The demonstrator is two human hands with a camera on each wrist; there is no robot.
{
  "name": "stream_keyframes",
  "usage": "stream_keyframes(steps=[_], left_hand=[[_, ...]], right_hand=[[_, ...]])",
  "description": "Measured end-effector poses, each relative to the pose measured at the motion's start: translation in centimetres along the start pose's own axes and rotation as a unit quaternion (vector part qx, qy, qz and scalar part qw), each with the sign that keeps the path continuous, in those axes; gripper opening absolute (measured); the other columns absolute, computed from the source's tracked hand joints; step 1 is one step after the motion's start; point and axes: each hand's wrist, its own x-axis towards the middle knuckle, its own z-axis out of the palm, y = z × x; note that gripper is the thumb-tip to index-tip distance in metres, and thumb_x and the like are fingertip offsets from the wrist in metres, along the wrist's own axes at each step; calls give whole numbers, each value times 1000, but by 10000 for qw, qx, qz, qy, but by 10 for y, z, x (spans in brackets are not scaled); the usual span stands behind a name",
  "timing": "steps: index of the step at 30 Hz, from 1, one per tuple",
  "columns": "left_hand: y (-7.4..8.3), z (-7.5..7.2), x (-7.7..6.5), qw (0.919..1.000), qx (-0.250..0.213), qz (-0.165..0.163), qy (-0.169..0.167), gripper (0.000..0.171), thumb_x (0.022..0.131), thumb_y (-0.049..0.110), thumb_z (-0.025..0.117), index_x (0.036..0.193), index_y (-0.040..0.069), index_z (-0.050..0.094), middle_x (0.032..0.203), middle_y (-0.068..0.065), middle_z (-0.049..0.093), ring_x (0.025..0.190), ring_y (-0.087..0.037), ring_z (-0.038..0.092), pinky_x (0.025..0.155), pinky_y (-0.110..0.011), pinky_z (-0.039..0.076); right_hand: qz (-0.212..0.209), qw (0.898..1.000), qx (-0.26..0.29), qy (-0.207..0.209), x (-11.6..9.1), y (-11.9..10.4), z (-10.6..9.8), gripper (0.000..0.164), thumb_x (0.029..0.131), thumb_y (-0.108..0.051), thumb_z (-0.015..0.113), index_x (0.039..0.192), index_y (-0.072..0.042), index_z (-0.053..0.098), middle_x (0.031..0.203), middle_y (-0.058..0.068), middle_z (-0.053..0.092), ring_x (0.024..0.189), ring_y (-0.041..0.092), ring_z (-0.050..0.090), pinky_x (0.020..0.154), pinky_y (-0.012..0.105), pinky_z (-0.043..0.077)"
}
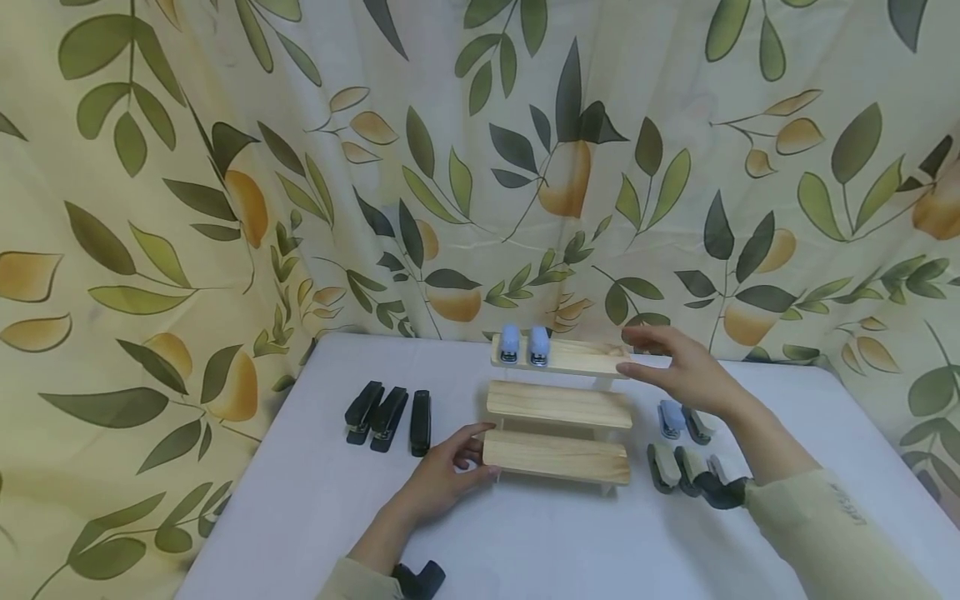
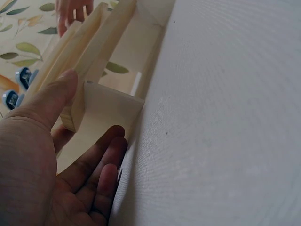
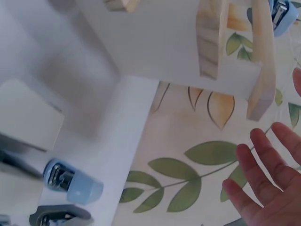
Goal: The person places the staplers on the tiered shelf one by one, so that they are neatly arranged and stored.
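Observation:
A three-tier wooden display stand (image 1: 558, 404) with pale boards and white supports stands on the table. My left hand (image 1: 450, 471) is at the left end of its lowest board. In the left wrist view the thumb (image 2: 66, 87) lies along that board and the index finger shows behind its end; the other fingers are loosely bent beside the white support (image 2: 113, 101). My right hand (image 1: 686, 367) is spread at the right end of the top board, its fingers (image 3: 263, 165) extended and holding nothing. Two blue staplers (image 1: 510, 343) stand on the left part of the top board.
Several black staplers (image 1: 386, 417) stand left of the stand. To the right are a blue stapler (image 1: 671, 419) and several pale staplers (image 1: 663, 467), partly hidden by the right wrist strap. A leaf-patterned curtain (image 1: 480, 167) hangs behind the white table (image 1: 285, 517).

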Motion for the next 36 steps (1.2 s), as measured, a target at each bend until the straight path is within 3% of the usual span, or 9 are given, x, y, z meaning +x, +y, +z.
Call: stream_keyframes(steps=[15, 36], left_hand=[[-2, 0, -1, 10000, -85, -18, -23, 62, 91, 48, 77, 146, 51, 48, 120, 14, 67, 110, -9, 60, 98, -36, 49], [-2, -1, 1, 10000, -70, 18, -24, 62, 91, 48, 77, 145, 52, 47, 120, 15, 67, 109, -9, 60, 98, -36, 50]], right_hand=[[189, 9998, -24, -72, -10, 23, -3, 73, 97, -42, 72, 151, 0, 45, 151, 26, 50, 135, 46, 48, 112, 71, 34], [759, 9960, -390, -274, -23, 71, -3, 76, 97, -48, 70, 149, 3, 46, 146, 33, 50, 130, 53, 48, 97, 72, 47]])
